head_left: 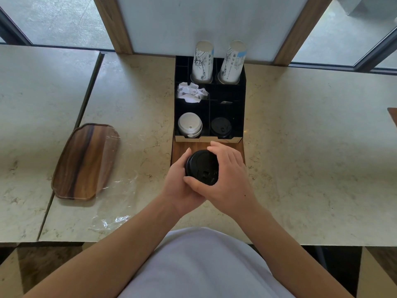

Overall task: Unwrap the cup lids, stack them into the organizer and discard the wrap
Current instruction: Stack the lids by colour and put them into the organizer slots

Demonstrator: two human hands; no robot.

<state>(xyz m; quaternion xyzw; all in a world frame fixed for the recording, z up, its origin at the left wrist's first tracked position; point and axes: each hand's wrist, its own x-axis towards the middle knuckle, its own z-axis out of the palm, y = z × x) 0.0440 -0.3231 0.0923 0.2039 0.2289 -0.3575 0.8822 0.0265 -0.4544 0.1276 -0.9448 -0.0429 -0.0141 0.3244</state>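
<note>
Near the middle of the frame, a stack of black lids (pixel 202 167) is held between two bare hands. The left hand (pixel 178 179) is cupped under and beside the stack, and its fingers are wrapped around the left side. The right hand (pixel 227 171) is curled over the right side, with its thumb pressed on the near rim. The lids are round, smooth and shiny, with a small raised sip spot on top. The stack is held just in front of the black organizer (pixel 209 100), above a strip of brown wood (pixel 179 149).

The organizer is a square plastic box split into boxy slots. At its near left, a stack of round white lids (pixel 190 125) is seen. At its near right, more black lids (pixel 220 126) are set low in their slot. A crumpled white paper (pixel 192 92) is tucked in the middle left slot. At the far end, two tall stacks of paper cups (pixel 203 61) with blue and black drawings are stood up, rims down.

At the left of the frame, a long wooden tray (pixel 83 162) with dark stripes is laid on the pale stone counter (pixel 311 147). Clear, thin, crinkly plastic wrap (pixel 116 203) is spread flat on the counter beside the tray, with its edge over the tray's right side.
</note>
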